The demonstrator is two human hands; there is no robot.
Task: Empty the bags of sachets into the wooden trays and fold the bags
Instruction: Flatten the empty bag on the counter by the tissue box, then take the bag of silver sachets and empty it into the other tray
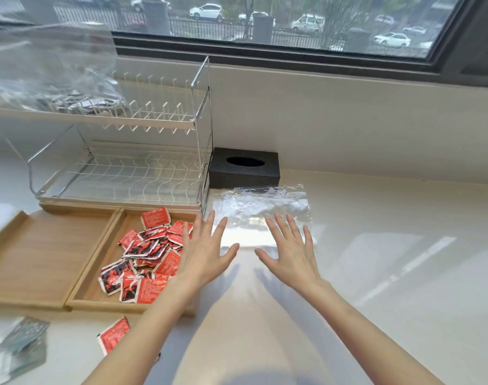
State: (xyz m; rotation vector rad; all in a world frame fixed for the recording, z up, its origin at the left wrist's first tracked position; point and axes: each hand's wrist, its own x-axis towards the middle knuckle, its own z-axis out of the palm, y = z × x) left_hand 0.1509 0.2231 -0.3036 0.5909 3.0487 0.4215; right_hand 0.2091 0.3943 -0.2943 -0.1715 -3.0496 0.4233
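White glossy countertop (376, 273) under a window. Flattened clear plastic bag (260, 215) lies centre, near the black tissue box (244, 168). Left hand (202, 254) and right hand (291, 252) spread flat, fingers straight over its near edge, grasping nothing. Left: red sachets (145, 257) heaped in right wooden tray (98, 300); left wooden tray (37, 257) beside it; white wire dish rack (126, 162) behind.

Tiny white print on the red sachets (151, 247) in the wooden tray (98, 302), too blurry to read.
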